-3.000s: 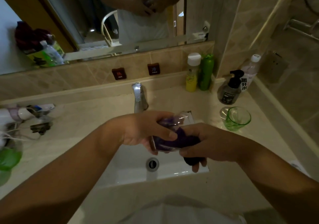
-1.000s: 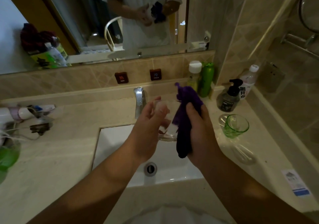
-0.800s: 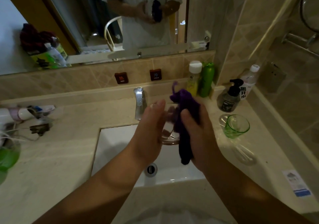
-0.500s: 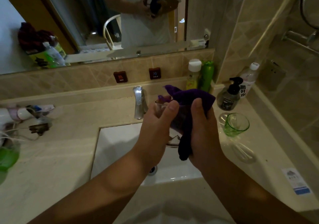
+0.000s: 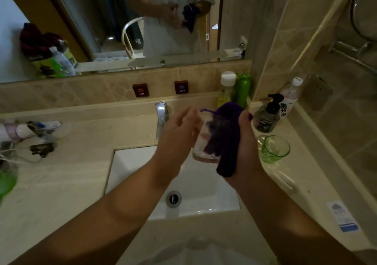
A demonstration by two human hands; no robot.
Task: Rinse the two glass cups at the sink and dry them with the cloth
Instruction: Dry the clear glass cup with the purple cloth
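The scene is dimly and warmly lit. The brightest patches are seen in the white sink point(image 5: 130, 162) and the mirror point(image 5: 61, 19) (its left side pale blue). The hands point(image 5: 175, 140) are slightly smeared. Straight edges are bowed toward the frame's borders.

green cup point(image 5: 274, 149) beside, sink point(image 5: 132, 162) basin open

Faucet point(image 5: 161, 115): chrome, just left of the grip.
Bottles: white-capped bottle point(image 5: 226, 89) and green bottle point(image 5: 243, 90) behind the grip.
Pump dispenser point(image 5: 267, 115): dark, right of the grip.
Mirror point(image 5: 114, 19): above, behind the grip.
Hot and cold tags point(image 5: 161, 89): on tiled backsplash.
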